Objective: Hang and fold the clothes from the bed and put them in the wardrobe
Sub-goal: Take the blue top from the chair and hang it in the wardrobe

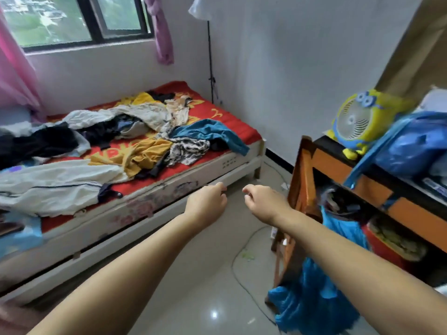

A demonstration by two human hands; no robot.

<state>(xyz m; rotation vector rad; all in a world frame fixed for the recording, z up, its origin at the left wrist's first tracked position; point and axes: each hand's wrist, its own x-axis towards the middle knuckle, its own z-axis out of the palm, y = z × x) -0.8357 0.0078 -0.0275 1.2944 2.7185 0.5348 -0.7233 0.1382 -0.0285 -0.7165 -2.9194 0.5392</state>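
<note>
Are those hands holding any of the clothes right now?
No. The left hand and right hand hover loosely curled above the floor, holding nothing; the clothes lie on the bed.

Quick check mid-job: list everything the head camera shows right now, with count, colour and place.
bed: one, red sheet, left
clothes: many, mixed colours, heaped on the bed
teal garment: one, at the bed's near right corner
cabinet: one, orange and black, right
fan: one, yellow and blue, on the cabinet
blue bag: one, on the cabinet
blue cloth: one, hanging from the cabinet to the floor
curtain: one, pink, left of the window
window: one, dark frame, top left
left hand: loosely curled, empty, over the floor
right hand: loosely curled, empty
</note>
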